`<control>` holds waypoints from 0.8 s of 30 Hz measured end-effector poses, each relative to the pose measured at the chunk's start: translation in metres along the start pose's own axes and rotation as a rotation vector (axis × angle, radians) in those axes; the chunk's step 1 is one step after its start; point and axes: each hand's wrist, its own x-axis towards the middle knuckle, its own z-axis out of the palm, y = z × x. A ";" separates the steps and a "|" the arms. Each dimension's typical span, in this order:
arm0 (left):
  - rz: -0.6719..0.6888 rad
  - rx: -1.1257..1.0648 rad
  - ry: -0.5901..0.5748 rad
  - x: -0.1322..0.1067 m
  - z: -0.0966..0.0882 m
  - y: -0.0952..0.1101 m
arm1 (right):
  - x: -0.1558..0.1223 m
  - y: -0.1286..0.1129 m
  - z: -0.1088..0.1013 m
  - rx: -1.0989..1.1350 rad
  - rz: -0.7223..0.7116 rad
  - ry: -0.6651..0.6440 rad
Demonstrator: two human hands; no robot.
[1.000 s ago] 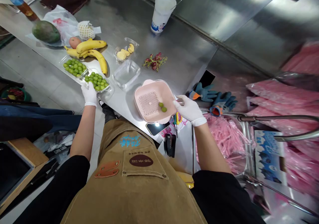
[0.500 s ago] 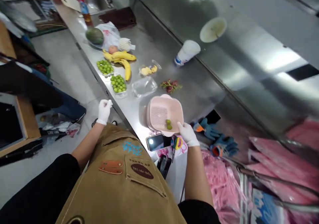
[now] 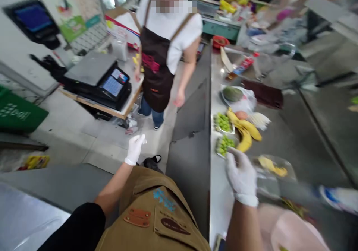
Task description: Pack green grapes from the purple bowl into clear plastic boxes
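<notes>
The gloved right hand [image 3: 242,176] hangs half open above the steel counter [image 3: 218,210], apparently holding nothing, just beside a clear tray of green grapes [image 3: 224,145]. The gloved left hand [image 3: 135,150] is raised over the floor, loosely open and empty. A pink colander [image 3: 293,232] sits blurred further along the counter. A co-worker [image 3: 158,57] stands across the aisle beside a till [image 3: 112,87].

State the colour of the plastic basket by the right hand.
The plastic basket is pale pink; best seen in the head view, lower right, though blurred.
</notes>
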 end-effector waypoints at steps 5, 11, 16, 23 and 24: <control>0.118 -0.046 0.344 0.012 -0.127 0.065 | 0.012 -0.190 0.144 0.212 -0.615 -0.737; 0.197 -0.079 0.700 -0.023 -0.241 0.107 | -0.028 -0.317 0.255 0.177 -0.906 -1.250; 0.147 -0.110 0.938 -0.022 -0.300 0.092 | -0.032 -0.429 0.364 -0.008 -1.163 -1.411; 0.187 -0.319 1.175 0.079 -0.414 0.093 | -0.032 -0.636 0.505 0.012 -1.323 -1.526; 0.215 -0.347 1.204 0.099 -0.436 0.102 | -0.030 -0.669 0.525 0.031 -1.326 -1.545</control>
